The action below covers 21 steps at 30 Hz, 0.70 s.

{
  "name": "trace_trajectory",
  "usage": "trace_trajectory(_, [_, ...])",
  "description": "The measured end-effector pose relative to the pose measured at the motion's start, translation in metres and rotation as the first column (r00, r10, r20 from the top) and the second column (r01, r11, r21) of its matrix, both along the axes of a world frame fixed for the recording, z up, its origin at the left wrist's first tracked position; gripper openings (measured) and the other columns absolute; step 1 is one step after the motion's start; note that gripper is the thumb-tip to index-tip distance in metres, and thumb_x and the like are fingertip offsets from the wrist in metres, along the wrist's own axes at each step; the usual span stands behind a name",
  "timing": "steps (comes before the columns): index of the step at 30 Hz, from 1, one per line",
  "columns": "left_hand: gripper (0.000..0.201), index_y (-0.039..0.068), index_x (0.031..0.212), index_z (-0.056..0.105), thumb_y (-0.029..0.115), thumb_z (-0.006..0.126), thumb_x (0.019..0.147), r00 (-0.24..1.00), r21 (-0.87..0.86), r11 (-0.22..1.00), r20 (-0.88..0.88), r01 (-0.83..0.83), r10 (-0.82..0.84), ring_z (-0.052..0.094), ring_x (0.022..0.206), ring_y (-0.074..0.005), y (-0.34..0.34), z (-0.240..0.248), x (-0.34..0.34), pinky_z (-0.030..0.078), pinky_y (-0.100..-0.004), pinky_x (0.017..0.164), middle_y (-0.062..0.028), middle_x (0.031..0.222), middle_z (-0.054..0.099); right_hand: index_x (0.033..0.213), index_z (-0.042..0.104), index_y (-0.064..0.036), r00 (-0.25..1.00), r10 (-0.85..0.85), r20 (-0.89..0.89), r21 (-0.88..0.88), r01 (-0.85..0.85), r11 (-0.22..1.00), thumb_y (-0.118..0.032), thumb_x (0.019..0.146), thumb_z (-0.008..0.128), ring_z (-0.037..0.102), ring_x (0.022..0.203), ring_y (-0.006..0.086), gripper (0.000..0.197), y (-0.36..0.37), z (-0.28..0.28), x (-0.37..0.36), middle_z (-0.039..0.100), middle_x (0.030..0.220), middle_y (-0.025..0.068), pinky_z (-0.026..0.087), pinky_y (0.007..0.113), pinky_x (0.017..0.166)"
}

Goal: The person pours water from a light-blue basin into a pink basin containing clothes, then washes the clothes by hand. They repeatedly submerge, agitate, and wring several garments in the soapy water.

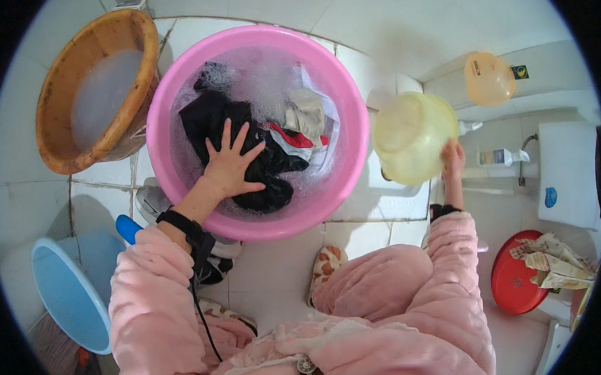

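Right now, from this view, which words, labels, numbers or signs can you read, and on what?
None can be read; these are too small or blurred:
Dark print on the orange bowl.
Bottle label on the white bottle.
Blue sticker on the white tank.
Dark-and-yellow sticker beside the orange bowl.

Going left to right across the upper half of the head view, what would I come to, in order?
Brown tub → pink basin, with the left hand spread on black clothing inside → pale yellow basin, held by the right hand → orange container → white tank.
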State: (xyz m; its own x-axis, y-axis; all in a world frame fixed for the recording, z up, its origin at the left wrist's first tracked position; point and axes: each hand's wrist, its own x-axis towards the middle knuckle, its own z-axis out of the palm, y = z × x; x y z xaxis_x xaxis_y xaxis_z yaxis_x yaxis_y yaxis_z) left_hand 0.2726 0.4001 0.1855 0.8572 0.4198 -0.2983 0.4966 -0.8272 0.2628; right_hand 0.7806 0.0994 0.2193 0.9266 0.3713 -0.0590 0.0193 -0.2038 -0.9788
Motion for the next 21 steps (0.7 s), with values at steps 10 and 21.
trace_trajectory(10, [0.101, 0.02, 0.146, 0.007, 0.052, 0.065, 0.07, 0.898, -0.105, 0.908, -0.234, -0.405, 0.373, 0.031, 0.125, -0.0494, -0.01, -0.029, -0.011, 0.034, -0.0481, 0.101, -0.0216, 0.147, 0.015, 0.103, 0.056, -0.0119, 0.386, 0.856, 0.343, -0.915, -0.07, 0.398, -0.017, 0.084, 0.052, 0.062, 0.082, 0.032, 0.02, 0.128, -0.094, -0.061, 0.064, 0.09, 0.0149, 0.046, 0.043, 0.076])
trace_trajectory(21, [0.07, 0.004, 0.131, 0.042, 0.03, 0.065, 0.069, 0.939, -0.378, 0.879, -0.291, -0.289, 0.183, 0.049, 0.116, -0.0335, -0.001, -0.024, -0.027, 0.04, -0.0368, 0.098, -0.0196, 0.123, 0.053, 0.109, 0.06, -0.013, 0.609, 0.637, 0.473, -0.831, 0.067, 0.552, -0.015, 0.082, 0.057, 0.058, 0.1, 0.0279, 0.027, 0.119, -0.094, -0.063, 0.062, 0.106, 0.0127, 0.042, 0.044, 0.09])
